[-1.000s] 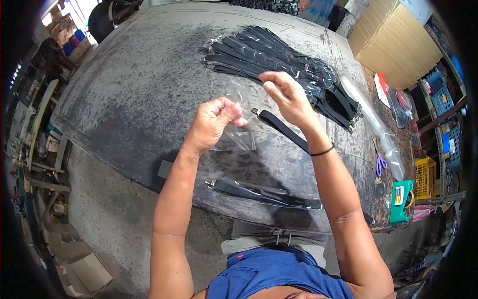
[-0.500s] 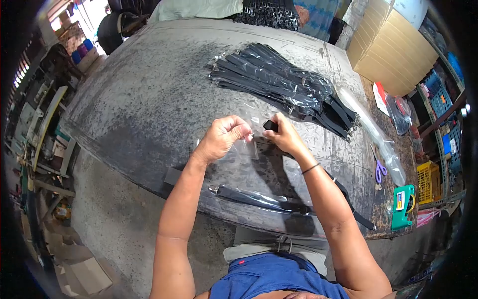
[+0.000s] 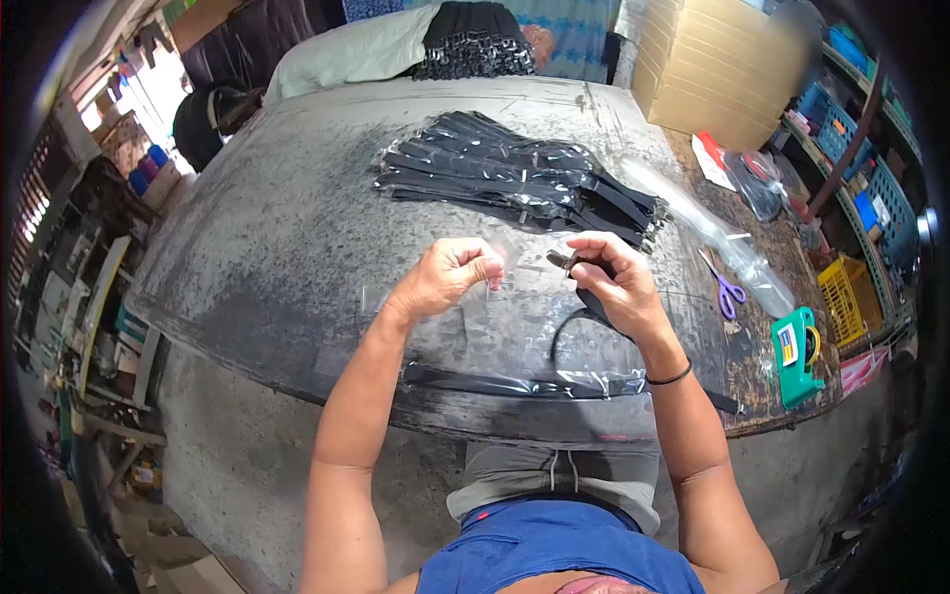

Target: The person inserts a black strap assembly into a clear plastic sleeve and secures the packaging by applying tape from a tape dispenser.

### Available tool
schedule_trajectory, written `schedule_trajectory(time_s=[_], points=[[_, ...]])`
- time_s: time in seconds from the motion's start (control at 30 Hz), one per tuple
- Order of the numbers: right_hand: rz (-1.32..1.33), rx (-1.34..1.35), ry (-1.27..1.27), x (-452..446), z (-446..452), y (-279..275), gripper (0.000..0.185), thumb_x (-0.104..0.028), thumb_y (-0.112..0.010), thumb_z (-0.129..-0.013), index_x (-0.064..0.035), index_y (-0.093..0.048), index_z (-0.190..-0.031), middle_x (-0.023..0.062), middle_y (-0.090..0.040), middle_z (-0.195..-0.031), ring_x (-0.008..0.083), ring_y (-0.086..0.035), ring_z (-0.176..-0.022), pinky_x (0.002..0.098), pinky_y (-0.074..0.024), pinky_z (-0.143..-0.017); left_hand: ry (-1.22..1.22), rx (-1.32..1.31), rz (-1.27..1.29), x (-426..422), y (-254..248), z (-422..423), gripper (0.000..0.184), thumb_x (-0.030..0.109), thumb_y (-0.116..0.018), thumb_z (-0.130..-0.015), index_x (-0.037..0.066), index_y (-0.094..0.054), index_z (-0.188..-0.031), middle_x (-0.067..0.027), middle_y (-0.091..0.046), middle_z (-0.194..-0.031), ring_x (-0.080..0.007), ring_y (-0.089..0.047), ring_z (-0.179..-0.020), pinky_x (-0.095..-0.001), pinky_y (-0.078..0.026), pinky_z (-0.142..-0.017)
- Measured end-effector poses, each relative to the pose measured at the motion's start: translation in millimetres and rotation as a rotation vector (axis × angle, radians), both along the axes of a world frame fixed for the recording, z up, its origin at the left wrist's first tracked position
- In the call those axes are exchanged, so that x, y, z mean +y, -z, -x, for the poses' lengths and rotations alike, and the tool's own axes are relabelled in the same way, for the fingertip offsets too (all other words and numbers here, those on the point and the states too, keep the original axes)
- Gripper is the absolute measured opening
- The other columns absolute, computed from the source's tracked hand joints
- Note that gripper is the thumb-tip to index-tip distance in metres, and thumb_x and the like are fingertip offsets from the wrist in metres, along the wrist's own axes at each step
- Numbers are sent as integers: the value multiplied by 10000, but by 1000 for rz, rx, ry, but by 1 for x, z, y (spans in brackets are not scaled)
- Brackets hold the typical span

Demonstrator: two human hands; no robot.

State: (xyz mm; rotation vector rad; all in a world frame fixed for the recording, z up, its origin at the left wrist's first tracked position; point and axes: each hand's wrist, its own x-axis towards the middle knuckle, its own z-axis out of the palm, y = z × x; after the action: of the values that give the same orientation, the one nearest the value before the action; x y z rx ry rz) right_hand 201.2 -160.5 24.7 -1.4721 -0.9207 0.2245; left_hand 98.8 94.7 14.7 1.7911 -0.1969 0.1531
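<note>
My left hand [image 3: 447,279] is closed in a pinch on a clear plastic sleeve [image 3: 371,299], which is hard to make out against the table. Just to its right, my right hand [image 3: 621,287] grips a black belt [image 3: 594,303]. The belt's metal buckle end [image 3: 561,260] sticks out from the fingertips toward my left hand, and its strap curves down below. The two hands are apart. Nearer my body, a black belt in a clear sleeve [image 3: 515,381] lies along the front edge of the table. Behind my hands spreads a pile of sleeved black belts [image 3: 495,168].
Long clear plastic sleeves [image 3: 703,223] lie to the right, beside purple scissors [image 3: 729,295] and a green tape dispenser [image 3: 796,356]. A cardboard box [image 3: 717,74] stands at the back right. More black belts [image 3: 477,40] are heaped at the table's far end.
My right hand has shifted right and turned, bringing the buckle end into sight. My left hand keeps its pinch. The camera view has tilted up and to the right.
</note>
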Motion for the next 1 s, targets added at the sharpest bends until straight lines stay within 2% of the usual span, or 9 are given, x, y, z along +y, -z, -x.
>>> schedule_trajectory(time_s=[0.03,0.13,0.27,0.47,0.67,0.77,0.9,1.0], points=[[-12,-1,10,-6,1,1,272,-9,-674,-914,-30,-654,-1184,-4,-641,-900,71,-587,-836,229,-484,-770,18,20,-14,-4,-4,-1,234,191,-633,-990,5,-684,-857,-34,-689,-846,-118,-635,-824,-288,-507,-803],[-32,-72,73,-18,8,3,144,-8,-687,-895,-20,-713,-1036,23,-699,-919,91,-617,-851,248,-494,-772,72,52,-50,-16,-12,-1,227,194,-633,-988,8,-689,-870,-28,-692,-842,-111,-635,-821,-282,-506,-800],[-4,-155,97,-28,14,1,130,-10,-690,-890,-26,-712,-1017,49,-698,-912,117,-634,-844,262,-498,-762,127,98,-135,-27,-18,-1,229,207,-633,-985,8,-694,-890,-24,-698,-846,-100,-633,-823,-276,-502,-795],[-10,-311,130,-30,16,-1,126,-30,-700,-887,-27,-710,-1013,81,-701,-916,178,-660,-835,297,-516,-754,132,152,-216,-41,-30,3,213,201,-635,-980,18,-696,-891,-17,-695,-844,-92,-622,-816,-272,-495,-789],[32,-418,126,-30,18,-9,132,-46,-710,-875,-50,-714,-1007,79,-681,-916,209,-652,-836,317,-515,-739,168,186,-251,-47,-36,1,217,215,-644,-978,22,-687,-888,-5,-678,-821,-91,-613,-802,-272,-494,-775],[55,-500,124,-29,14,-8,152,-46,-719,-862,-65,-720,-1012,71,-649,-922,217,-629,-848,316,-504,-727,240,216,-232,-44,-30,-7,223,223,-648,-978,16,-687,-906,2,-664,-812,-84,-608,-755,-264,-498,-720],[62,-476,91,-28,10,-5,159,-50,-721,-859,-83,-730,-1014,71,-620,-927,220,-608,-860,316,-496,-723,217,306,-260,-54,-42,-7,215,208,-646,-976,0,-695,-953,3,-656,-809,-76,-599,-703,-253,-500,-668],[43,-540,86,-25,8,-3,205,-26,-731,-851,-67,-695,-1049,52,-614,-918,178,-607,-835,301,-501,-719,229,291,-280,-53,-46,-9,221,197,-655,-968,-4,-709,-1038,-1,-659,-815,-71,-588,-666,-247,-506,-646]])
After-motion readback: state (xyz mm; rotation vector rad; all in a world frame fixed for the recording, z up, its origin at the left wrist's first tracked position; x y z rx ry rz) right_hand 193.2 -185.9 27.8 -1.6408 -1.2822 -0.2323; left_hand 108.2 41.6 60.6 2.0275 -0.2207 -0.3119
